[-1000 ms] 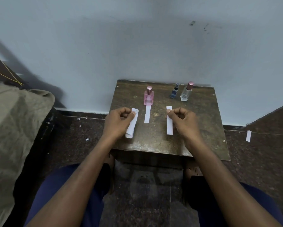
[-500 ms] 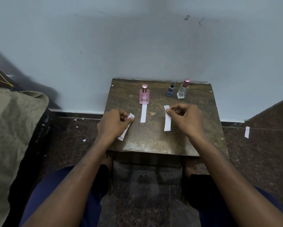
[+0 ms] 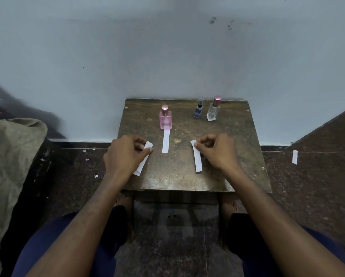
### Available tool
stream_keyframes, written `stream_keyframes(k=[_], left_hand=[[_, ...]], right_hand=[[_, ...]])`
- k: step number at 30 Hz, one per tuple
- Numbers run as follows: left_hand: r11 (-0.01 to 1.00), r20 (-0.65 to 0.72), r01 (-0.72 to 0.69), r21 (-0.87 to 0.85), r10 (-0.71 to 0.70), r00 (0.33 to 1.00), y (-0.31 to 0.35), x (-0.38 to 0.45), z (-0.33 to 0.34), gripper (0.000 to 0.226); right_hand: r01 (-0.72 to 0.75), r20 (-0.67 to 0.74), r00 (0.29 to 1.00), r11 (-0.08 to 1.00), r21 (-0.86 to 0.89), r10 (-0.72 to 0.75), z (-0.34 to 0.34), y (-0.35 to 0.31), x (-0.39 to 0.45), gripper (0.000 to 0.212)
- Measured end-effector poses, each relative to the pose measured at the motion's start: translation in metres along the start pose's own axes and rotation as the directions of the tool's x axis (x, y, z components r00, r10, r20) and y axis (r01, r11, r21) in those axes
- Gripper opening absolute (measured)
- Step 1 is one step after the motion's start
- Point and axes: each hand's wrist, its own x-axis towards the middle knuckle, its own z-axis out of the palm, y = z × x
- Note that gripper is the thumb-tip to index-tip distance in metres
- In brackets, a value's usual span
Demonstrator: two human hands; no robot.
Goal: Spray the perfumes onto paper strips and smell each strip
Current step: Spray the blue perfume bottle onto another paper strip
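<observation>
On a small dark wooden table [image 3: 183, 176] stand a pink perfume bottle [image 3: 165, 120], a small dark blue bottle [image 3: 198, 109] and a clear bottle with a rosy cap [image 3: 214, 109]. A white paper strip [image 3: 165, 141] lies flat just in front of the pink bottle. My left hand [image 3: 125, 154] pinches a folded bundle of paper strips [image 3: 143, 159] at the table's left side. My right hand [image 3: 215, 151] pinches the top of another white strip [image 3: 196, 156], which hangs down toward the table.
A pale blue wall rises right behind the table. A grey-green cloth [image 3: 10, 166] covers something at the left. A stray paper strip [image 3: 294, 157] and small paper scraps lie on the dark speckled floor. My knees and feet sit under the table's front edge.
Both hands have stayed at their places on the table with their papers. The left bundle has tilted more under my hand, and the right strip has bent slightly.
</observation>
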Motion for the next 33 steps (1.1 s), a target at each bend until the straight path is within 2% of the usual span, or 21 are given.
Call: stream_keyframes(k=[3, 5, 7, 9, 11, 14, 16, 18, 21, 26, 30, 33], left_hand=[[1.000, 0.009, 0.015, -0.027, -0.015, 1.000, -0.004, 0.001, 0.003, 0.029], [0.999, 0.009, -0.004, -0.054, 0.004, 1.000, -0.007, 0.001, 0.004, 0.031], [0.996, -0.023, -0.029, -0.081, 0.027, 0.999, -0.005, 0.001, 0.004, 0.030], [0.990, -0.062, -0.075, -0.122, 0.068, 0.996, 0.001, 0.000, 0.002, 0.025], [0.967, -0.077, -0.167, -0.192, 0.154, 0.985, 0.011, 0.001, 0.002, 0.016], [0.929, -0.044, -0.306, -0.208, 0.303, 0.952, 0.030, -0.003, 0.008, 0.006], [0.903, 0.006, -0.383, -0.194, 0.391, 0.920, 0.042, -0.005, 0.021, 0.009], [0.887, 0.075, -0.421, -0.188, 0.441, 0.895, 0.053, -0.008, 0.034, 0.012], [0.868, 0.118, -0.446, -0.218, 0.477, 0.871, 0.066, -0.009, 0.048, 0.016], [0.844, 0.132, -0.479, -0.243, 0.518, 0.845, 0.084, -0.012, 0.057, 0.023], [0.867, 0.173, -0.470, -0.163, 0.494, 0.852, 0.083, -0.012, 0.067, 0.034], [0.872, 0.217, -0.487, -0.052, 0.486, 0.847, 0.081, -0.012, 0.071, 0.039]], right_hand=[[0.022, -0.032, 0.999, 0.998, -0.058, -0.023, -0.003, 0.002, 0.000, 0.005], [0.068, -0.051, 0.996, 0.982, -0.178, -0.078, -0.003, 0.004, -0.002, 0.009], [0.090, -0.065, 0.992, 0.957, -0.275, -0.112, -0.002, 0.005, -0.004, 0.012], [0.105, -0.077, 0.988, 0.948, -0.299, -0.134, -0.004, 0.004, -0.004, 0.009], [0.184, -0.054, 0.976, 0.933, -0.308, -0.210, -0.011, 0.000, -0.002, 0.006], [0.340, 0.071, 0.938, 0.868, -0.361, -0.338, -0.019, -0.005, -0.003, 0.018], [0.351, 0.145, 0.936, 0.827, -0.440, -0.320, -0.015, 0.000, -0.005, 0.028], [0.288, 0.128, 0.957, 0.817, -0.499, -0.259, -0.010, 0.008, -0.005, 0.037], [0.222, 0.040, 0.972, 0.853, -0.472, -0.231, -0.007, 0.010, -0.001, 0.039], [0.212, 0.033, 0.976, 0.894, -0.394, -0.216, -0.012, 0.002, 0.004, 0.032], [0.241, -0.190, 0.934, 0.928, -0.285, -0.301, -0.029, -0.003, 0.008, 0.017], [0.248, -0.298, 0.909, 0.952, -0.178, -0.292, -0.032, -0.003, 0.011, 0.014]])
